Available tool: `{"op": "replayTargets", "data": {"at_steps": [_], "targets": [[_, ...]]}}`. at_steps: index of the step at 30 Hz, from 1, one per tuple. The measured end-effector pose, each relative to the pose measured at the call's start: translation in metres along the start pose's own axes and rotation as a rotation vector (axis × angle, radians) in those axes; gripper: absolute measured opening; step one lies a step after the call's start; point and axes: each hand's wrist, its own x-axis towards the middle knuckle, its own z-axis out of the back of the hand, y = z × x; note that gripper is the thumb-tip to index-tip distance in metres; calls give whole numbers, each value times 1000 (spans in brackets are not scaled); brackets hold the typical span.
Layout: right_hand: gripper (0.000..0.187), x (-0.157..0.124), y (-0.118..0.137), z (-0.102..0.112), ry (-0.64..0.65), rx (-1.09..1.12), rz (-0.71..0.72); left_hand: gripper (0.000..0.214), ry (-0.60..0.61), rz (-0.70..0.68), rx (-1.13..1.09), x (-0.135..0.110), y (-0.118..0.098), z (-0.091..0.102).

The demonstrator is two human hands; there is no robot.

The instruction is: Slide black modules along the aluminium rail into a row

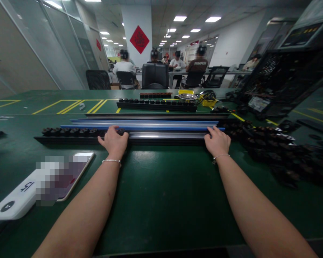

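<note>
A long blue rail (161,128) with a shiny top lies crosswise ahead of me. My left hand (114,142) is closed over its near edge, left of the middle, with the little finger sticking out sideways. Near the right end of the same rail, my right hand (217,142) has its fingers bent over the edge. Partly under my hands runs a black rail (61,140). Small black knob-like parts (70,132) sit in a row on its left portion, and its right portion shows a bare silvery channel. The undersides of my fingers are hidden.
A heap of black parts (282,150) covers the table's right side. Behind the rails stand another filled black rail (156,104) and a metal bowl (187,96). A phone (82,168) and white device (16,197) lie at left. People sit beyond.
</note>
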Motion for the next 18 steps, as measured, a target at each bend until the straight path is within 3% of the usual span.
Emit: {"op": "replayTargets", "data": {"at_steps": [18], "targets": [[49,1,-1,-1,-2,-36,7,38,23,-10,-28,-1,-2,0]]}}
